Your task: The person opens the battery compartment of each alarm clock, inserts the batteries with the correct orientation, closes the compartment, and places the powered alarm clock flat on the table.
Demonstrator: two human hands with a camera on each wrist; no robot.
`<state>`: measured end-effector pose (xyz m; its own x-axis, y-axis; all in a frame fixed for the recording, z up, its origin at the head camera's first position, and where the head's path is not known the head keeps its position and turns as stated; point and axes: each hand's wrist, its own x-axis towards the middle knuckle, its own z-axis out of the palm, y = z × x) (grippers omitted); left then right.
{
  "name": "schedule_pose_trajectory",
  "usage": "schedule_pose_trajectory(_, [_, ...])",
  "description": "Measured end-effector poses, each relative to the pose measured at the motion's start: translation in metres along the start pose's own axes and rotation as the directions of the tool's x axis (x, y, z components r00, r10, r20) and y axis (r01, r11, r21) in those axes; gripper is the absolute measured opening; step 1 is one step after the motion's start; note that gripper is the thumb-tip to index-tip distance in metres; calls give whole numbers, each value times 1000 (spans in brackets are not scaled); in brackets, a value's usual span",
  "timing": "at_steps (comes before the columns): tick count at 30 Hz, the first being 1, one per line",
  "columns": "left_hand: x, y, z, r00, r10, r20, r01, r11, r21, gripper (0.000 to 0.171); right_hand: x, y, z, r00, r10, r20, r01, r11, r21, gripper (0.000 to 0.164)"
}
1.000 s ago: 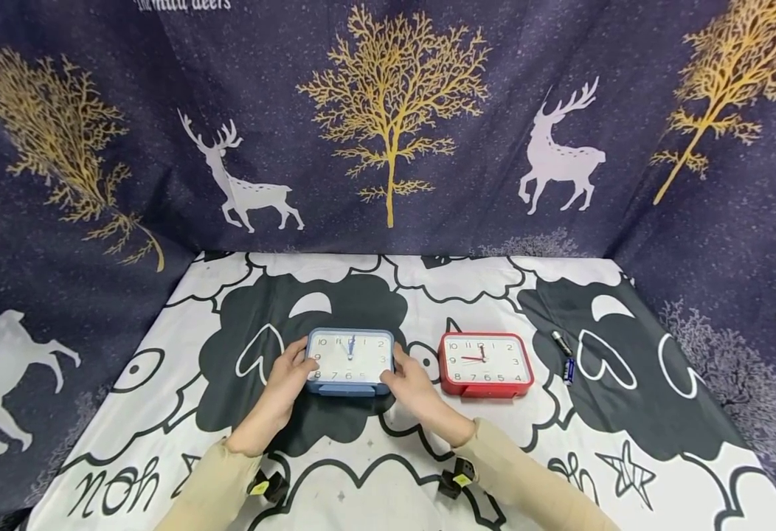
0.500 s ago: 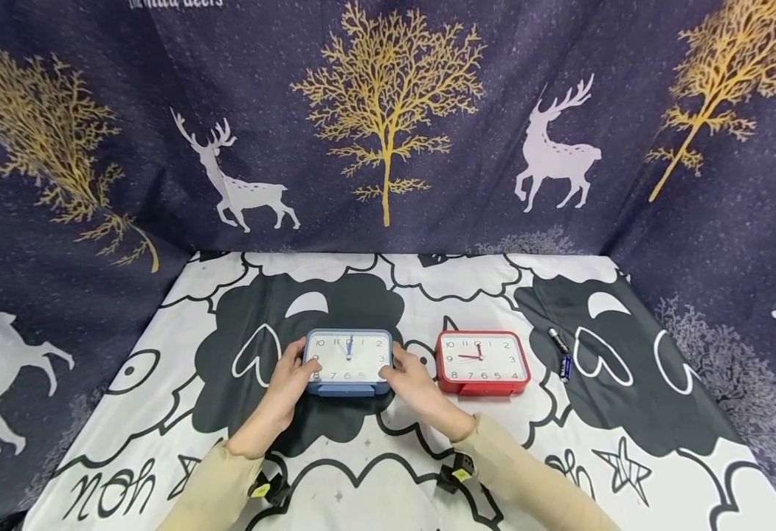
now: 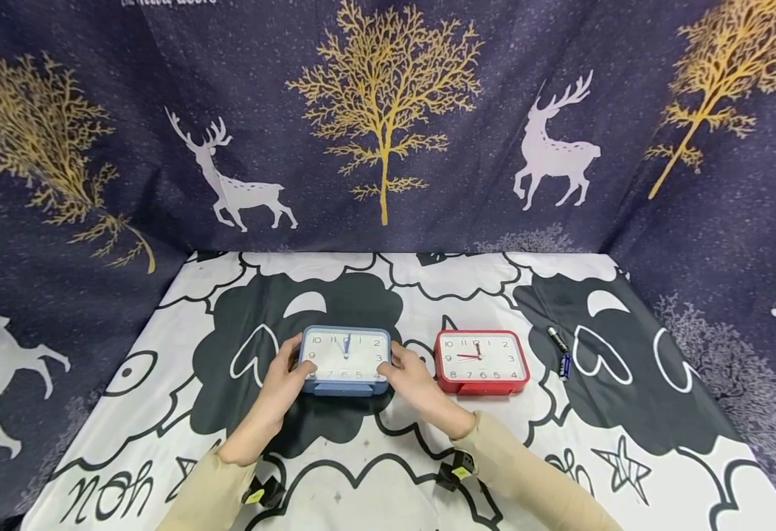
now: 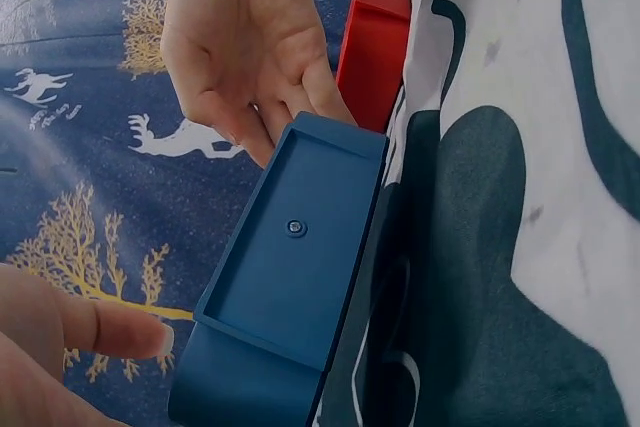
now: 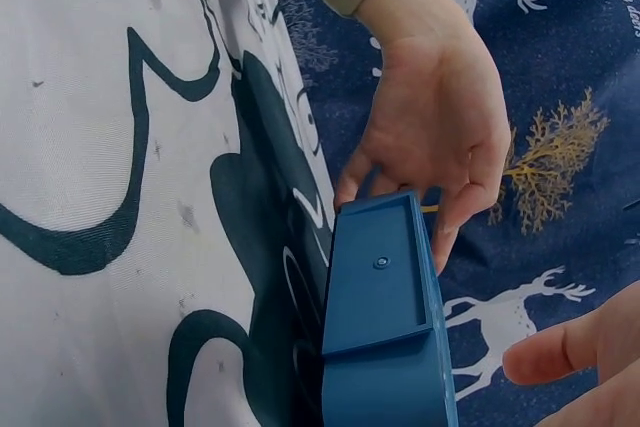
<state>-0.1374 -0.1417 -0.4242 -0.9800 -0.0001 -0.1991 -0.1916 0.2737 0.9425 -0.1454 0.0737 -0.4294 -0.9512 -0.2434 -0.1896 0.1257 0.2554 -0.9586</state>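
Note:
A blue rectangular alarm clock (image 3: 346, 358) with a white dial faces up toward me on the table, between my two hands. My left hand (image 3: 283, 380) grips its left end, the thumb on the front edge and the fingers at the side and behind. At the opposite end my right hand (image 3: 417, 383) holds it the same way, thumb over the lower right corner. Both wrist views show the clock's blue underside (image 4: 300, 202) with a small screw in its recess. Right of it stands a red alarm clock (image 3: 482, 360), touched by neither hand.
Two small batteries, one black and silver (image 3: 558, 338) and one blue (image 3: 565, 366), lie right of the red clock. A black-and-white patterned cloth (image 3: 361, 479) covers the table. Dark blue curtains (image 3: 242, 96) with deer and trees hang behind and at both sides.
The blue clock has shifted very slightly left and its top edge sits slightly higher, both hands staying on it. My left forearm has moved a little left. The red clock and batteries keep their places.

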Motion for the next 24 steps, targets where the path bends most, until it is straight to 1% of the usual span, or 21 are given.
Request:
schedule_pose_trajectory(4, [-3, 1, -1, 1000, -3, -7, 3, 1000, 9, 65, -1, -1, -1, 1000, 7, 8, -7, 1000, 5, 64])
schedule_pose_trajectory(9, [-7, 4, -2, 1000, -13, -28, 13, 1000, -16, 66, -4, -5, -3, 1000, -5, 22, 5, 1000, 9, 62])
schedule_pose_trajectory(14, [-10, 8, -3, 999, 10, -48, -12, 998, -56, 64, -4, -9, -3, 999, -22, 24, 21, 1000, 17, 60])
schedule_pose_trajectory(19, [-11, 9, -6, 998, 23, -52, -28, 996, -90, 62, -5, -11, -3, 999, -1, 45, -1, 999, 54, 60])
schedule_pose_trajectory(24, [-12, 10, -9, 999, 6, -45, -10, 997, -83, 62, -6, -14, -3, 998, 11, 65, -18, 995, 103, 61])
